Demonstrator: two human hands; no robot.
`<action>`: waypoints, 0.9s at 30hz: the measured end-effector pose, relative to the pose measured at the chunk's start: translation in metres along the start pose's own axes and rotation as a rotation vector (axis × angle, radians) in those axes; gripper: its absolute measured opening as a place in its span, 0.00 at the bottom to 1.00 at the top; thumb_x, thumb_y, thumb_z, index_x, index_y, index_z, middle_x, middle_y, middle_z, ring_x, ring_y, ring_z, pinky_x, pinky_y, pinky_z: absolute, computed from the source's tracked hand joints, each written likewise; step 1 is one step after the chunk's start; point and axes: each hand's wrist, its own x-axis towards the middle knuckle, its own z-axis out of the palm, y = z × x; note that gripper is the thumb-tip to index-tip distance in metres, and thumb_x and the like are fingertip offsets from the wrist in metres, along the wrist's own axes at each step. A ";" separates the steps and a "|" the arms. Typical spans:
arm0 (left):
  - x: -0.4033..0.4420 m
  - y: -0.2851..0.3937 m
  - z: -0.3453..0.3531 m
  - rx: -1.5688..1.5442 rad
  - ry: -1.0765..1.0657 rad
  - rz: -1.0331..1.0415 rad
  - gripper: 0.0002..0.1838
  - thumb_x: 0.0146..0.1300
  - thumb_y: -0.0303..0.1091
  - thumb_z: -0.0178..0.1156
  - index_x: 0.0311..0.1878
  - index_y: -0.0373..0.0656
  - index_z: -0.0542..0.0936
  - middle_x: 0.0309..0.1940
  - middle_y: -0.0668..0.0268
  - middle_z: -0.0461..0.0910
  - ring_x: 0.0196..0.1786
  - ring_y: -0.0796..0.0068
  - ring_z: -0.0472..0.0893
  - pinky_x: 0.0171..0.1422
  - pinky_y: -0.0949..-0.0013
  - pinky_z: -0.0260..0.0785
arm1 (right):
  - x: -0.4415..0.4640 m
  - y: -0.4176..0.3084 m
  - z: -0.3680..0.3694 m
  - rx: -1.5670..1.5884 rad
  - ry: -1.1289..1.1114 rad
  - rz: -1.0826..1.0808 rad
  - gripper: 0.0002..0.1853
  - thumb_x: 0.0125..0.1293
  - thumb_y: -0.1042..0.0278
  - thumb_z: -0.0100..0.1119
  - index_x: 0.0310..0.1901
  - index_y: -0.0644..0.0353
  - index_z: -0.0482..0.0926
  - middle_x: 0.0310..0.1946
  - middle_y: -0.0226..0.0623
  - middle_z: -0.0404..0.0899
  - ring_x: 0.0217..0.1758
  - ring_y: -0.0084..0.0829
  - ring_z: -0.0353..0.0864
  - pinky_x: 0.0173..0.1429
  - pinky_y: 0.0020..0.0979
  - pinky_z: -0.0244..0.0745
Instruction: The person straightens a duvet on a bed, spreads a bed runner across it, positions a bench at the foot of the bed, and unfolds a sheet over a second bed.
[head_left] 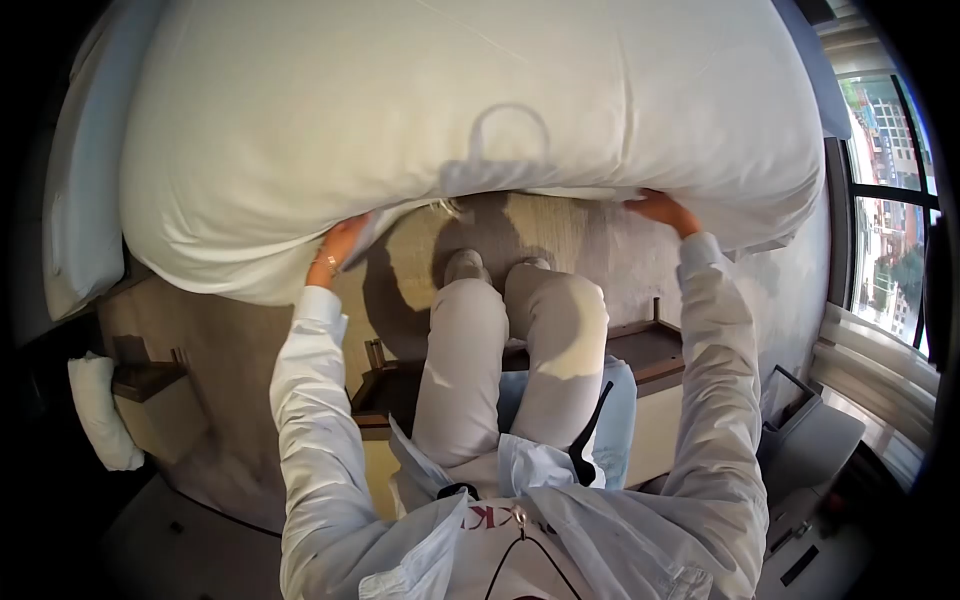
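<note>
A white bed sheet (380, 110) covers the mattress in front of me, its lower edge hanging toward the floor. At the left part of that edge, my left hand (343, 240) is closed on the fabric, which partly hides the fingers; a bracelet circles the wrist. Farther right, my right hand (665, 210) pinches the same hem, fingers pointing inward. Between the hands the hem is slightly raised above the floor. A shadow falls across the middle of the sheet.
A pillow (88, 200) rests at the bed's left end. Behind my legs stands a wooden bench (650, 345). To the left are a small cabinet (160, 405) and a white bundle (104, 412). A grey chair (815, 445) and a window (890, 200) with curtains are at right.
</note>
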 end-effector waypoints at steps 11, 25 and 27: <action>-0.033 -0.212 -0.065 -0.300 0.066 -0.581 0.22 0.50 0.45 0.55 0.49 0.46 0.72 0.39 0.62 0.77 0.37 0.68 0.75 0.40 0.65 0.66 | 0.019 0.182 0.074 0.281 0.190 -0.278 0.10 0.51 0.74 0.52 0.37 0.61 0.77 0.31 0.38 0.76 0.28 0.25 0.73 0.29 0.25 0.69; -0.046 0.054 -0.065 0.793 -0.034 -0.147 0.32 0.56 0.58 0.40 0.55 0.42 0.67 0.55 0.53 0.65 0.57 0.55 0.65 0.60 0.65 0.55 | -0.011 -0.009 -0.021 0.014 -0.053 -0.193 0.24 0.60 0.52 0.42 0.56 0.50 0.65 0.56 0.39 0.65 0.61 0.36 0.60 0.63 0.31 0.53; -0.063 0.022 -0.092 0.717 0.208 -0.103 0.27 0.53 0.45 0.50 0.54 0.39 0.67 0.53 0.50 0.67 0.56 0.52 0.65 0.61 0.64 0.55 | -0.030 0.068 -0.019 0.046 0.195 -0.091 0.21 0.56 0.61 0.49 0.54 0.52 0.68 0.51 0.42 0.69 0.56 0.38 0.65 0.59 0.33 0.59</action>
